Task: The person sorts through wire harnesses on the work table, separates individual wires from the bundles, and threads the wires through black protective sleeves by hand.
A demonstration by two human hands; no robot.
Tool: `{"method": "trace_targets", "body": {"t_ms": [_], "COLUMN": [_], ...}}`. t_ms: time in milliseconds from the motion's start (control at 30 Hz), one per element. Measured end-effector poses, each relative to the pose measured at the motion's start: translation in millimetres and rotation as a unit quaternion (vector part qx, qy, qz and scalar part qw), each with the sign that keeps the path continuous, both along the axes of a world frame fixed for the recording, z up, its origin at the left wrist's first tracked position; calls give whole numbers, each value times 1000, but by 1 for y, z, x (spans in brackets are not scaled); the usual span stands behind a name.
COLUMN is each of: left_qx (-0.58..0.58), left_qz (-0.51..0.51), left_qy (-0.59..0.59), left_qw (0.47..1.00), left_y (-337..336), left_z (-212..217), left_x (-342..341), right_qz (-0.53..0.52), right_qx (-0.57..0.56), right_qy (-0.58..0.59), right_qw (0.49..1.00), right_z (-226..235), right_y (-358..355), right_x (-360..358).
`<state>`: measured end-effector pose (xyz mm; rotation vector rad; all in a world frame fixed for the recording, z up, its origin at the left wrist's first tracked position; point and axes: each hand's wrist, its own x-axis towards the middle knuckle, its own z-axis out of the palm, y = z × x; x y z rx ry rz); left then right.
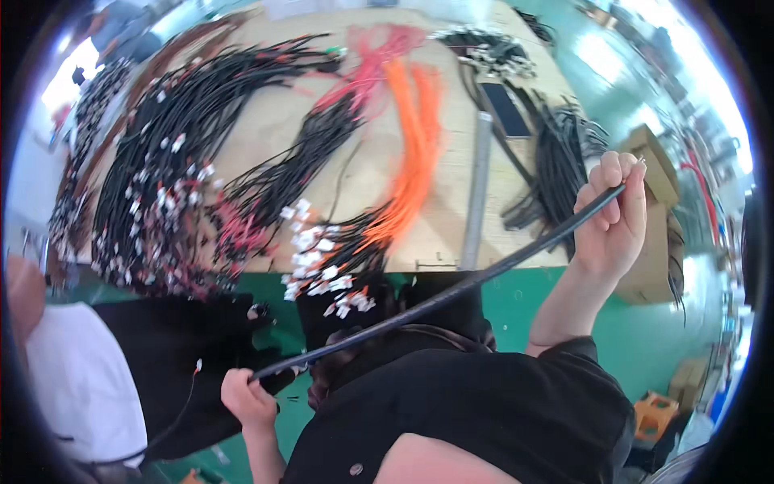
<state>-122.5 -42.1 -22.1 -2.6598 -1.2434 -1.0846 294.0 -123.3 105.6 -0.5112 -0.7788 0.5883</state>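
A long black sleeved cable point(459, 288) stretches slantwise across my body, over the table's near edge. Its lower end is in my left hand point(248, 398), whose fingers are closed round it beside my dark clothes. My right hand point(610, 216), raised at the right, grips the upper end between thumb and fingers. Small thin tips show above the right fingertips, too fine to make out. Behind the cable, a bundle of orange-sleeved wires point(415, 153) with white connectors point(314, 250) hangs over the table's front edge.
On the wooden table point(274, 153) lie bundles of black wires point(173, 113), pink wires point(383, 48), black tubes point(556, 141), a grey metal ruler-like strip point(477, 189) and a phone point(505, 110). Cardboard boxes point(649, 250) stand right. A person in white point(81, 379) sits left.
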Motion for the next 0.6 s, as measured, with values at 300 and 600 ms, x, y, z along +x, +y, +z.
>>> {"method": "trace_targets", "body": {"t_ms": [300,600], "left_qx": [-72,196], "left_qz": [-22,235], "left_qy": [38,-81], "left_qw": [996,948], "left_y": [-2,171], "left_z": [-16,106], "left_x": [-5,71], "right_qz": [28,38], "right_qx": [61,-51], "right_qy": [78,-86], "right_qw": [995,994], "right_z": [31,91], "right_y": [-45,208], "right_x": [31,81]}}
